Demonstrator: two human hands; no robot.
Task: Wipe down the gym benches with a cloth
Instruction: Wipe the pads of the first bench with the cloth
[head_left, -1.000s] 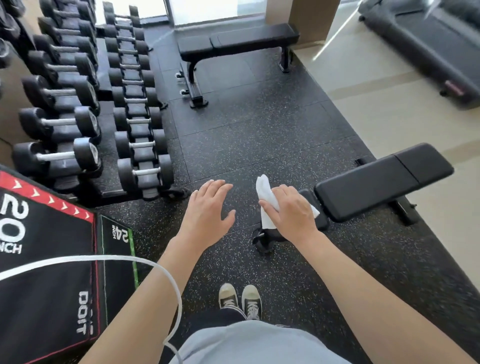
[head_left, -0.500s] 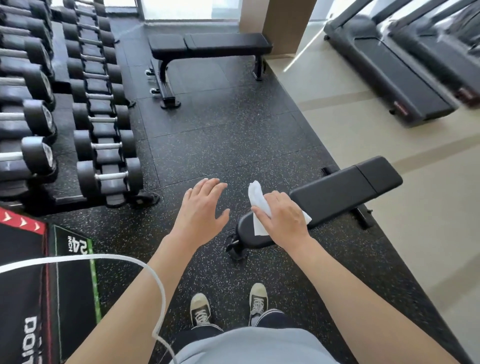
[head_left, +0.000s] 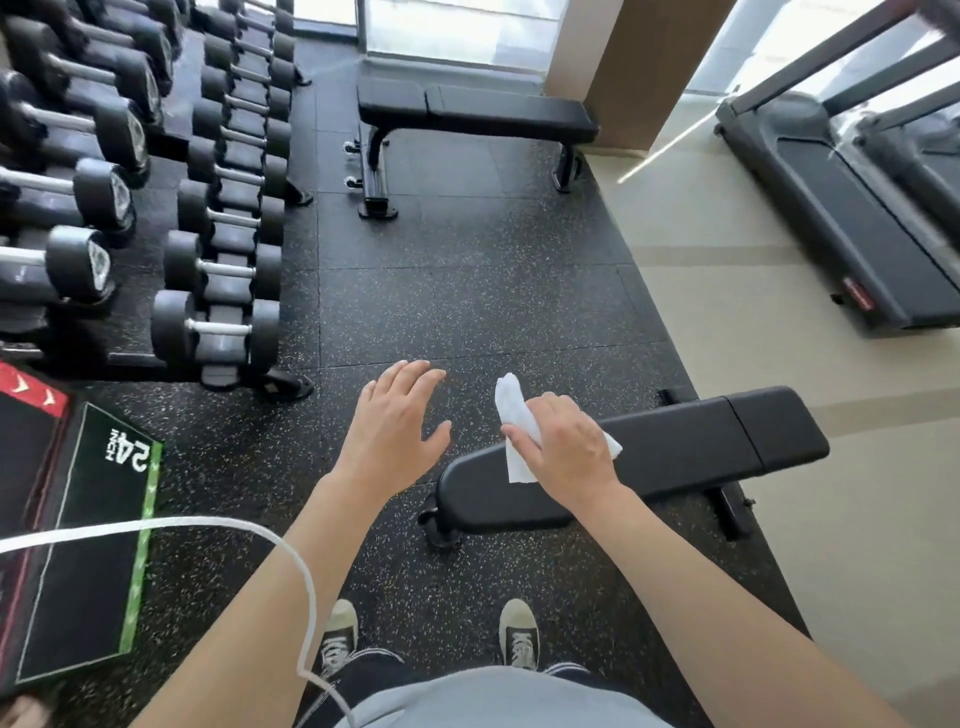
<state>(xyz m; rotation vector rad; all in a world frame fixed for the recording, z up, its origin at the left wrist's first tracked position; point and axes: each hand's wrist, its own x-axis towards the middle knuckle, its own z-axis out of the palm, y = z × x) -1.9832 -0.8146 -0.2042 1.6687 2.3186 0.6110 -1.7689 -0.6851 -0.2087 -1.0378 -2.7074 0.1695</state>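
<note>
Gripping the white cloth in curled fingers, the right hand is pressing it onto the near bench while the left hand is hovering with fingers spread, holding nothing.

Black speckled rubber floor meets pale beige flooring on the right. Dumbbell racks line the left, a treadmill stands far right, and bright windows glow beyond.
</note>
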